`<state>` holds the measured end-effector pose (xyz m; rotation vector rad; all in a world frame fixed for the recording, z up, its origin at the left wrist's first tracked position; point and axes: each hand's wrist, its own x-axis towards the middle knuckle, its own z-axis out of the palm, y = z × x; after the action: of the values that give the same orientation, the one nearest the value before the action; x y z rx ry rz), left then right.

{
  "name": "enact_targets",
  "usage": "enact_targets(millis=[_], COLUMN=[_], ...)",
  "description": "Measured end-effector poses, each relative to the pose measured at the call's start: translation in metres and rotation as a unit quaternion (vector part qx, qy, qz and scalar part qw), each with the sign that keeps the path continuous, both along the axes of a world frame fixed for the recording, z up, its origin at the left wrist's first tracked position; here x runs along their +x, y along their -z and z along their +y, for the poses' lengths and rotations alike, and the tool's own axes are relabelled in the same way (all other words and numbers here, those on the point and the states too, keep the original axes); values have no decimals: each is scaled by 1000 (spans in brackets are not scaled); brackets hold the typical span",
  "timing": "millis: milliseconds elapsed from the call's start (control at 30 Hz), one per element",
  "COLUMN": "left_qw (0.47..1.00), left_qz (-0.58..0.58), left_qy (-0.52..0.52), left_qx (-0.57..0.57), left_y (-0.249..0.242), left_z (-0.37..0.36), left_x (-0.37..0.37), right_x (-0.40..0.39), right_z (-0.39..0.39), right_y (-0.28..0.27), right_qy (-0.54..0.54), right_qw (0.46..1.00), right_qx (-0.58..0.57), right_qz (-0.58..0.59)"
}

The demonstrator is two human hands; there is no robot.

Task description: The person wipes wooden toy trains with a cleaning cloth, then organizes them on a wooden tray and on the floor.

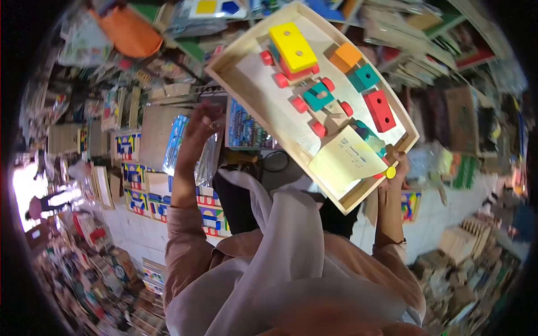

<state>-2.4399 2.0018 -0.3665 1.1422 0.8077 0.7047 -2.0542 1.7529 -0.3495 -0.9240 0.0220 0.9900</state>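
My right hand (398, 167) grips the near right end of a shallow wooden tray (241, 92), which is tilted. A small yellow disc (390, 172) shows by its fingers. Inside the tray are a toy vehicle with yellow top block (293, 46) and red wheels, a wheeled piece with a green block (319, 97), an orange block (345, 57), a teal block (363, 78) and a red block with holes (380, 111). A pale yellow paper with handwriting (348, 155) lies near my right hand. My left hand (204, 123) is raised left of the tray, smeared by motion, beside plastic-wrapped packets (208, 159).
Trays of coloured blocks (134, 175) stand on the tiled floor to the left. A blue printed box (244, 126) lies under the tray's left side. Crowded shelves, an orange bag (128, 32) and piles of wooden pieces (106, 269) surround me. A person (42, 206) is far left.
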Motion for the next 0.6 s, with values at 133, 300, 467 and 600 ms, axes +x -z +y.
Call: enact_targets(millis=[133, 300, 467, 600], left_qw=[974, 936, 925, 908], left_qz=[-211, -339, -339, -332], left_qy=[51, -98, -159, -250], left_qx=[-64, 3, -60, -61], left_y=[-24, 37, 107, 107], left_z=[-43, -51, -72, -116], left_x=[26, -12, -59, -58], right_x=[-9, -64, -98, -116], right_z=[34, 138, 182, 205], right_y=[-1, 76, 106, 114], right_qy=[-48, -208, -394, -463], right_qw=[998, 968, 900, 873], right_qx=[38, 137, 182, 123], right_qz=[-10, 8, 32, -91])
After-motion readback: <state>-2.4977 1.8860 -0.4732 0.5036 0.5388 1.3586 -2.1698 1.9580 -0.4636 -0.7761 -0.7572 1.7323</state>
